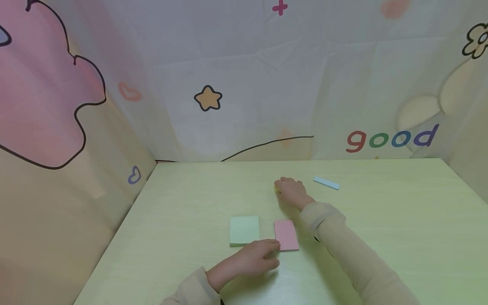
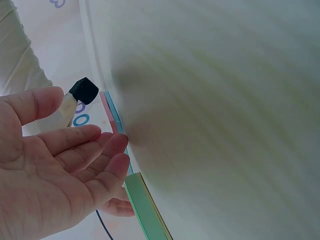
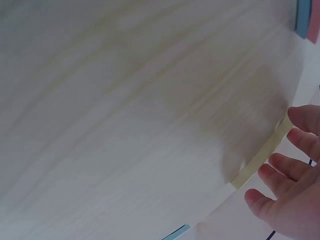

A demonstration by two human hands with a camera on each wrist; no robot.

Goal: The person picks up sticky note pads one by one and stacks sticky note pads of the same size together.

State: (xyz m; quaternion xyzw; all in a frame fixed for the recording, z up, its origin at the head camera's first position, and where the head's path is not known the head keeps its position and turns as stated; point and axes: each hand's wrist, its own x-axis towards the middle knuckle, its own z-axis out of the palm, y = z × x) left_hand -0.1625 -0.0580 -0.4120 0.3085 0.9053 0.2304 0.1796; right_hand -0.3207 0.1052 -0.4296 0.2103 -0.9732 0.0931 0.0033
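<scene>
My left hand [image 1: 254, 258] is low over the front of the table, fingers loosely bent and holding nothing. Its fingertips are by the lower left corner of a pink sticky-note pad [image 1: 286, 235]; contact is unclear. In the left wrist view this pad shows a blue layer [image 2: 115, 111] beside the pink. A green square sticky-note pad [image 1: 244, 230] lies just beyond the left hand. Farther back, my right hand [image 1: 292, 191] reaches over a narrow yellow strip [image 3: 262, 159], mostly hidden from the head view. Its relaxed fingers sit along the strip, with no clear pinch.
A narrow light-blue strip [image 1: 326, 183] lies on the table [image 1: 400, 220] right of my right hand. Printed cloth [image 1: 244, 114] hangs behind the table's back edge and along its sides.
</scene>
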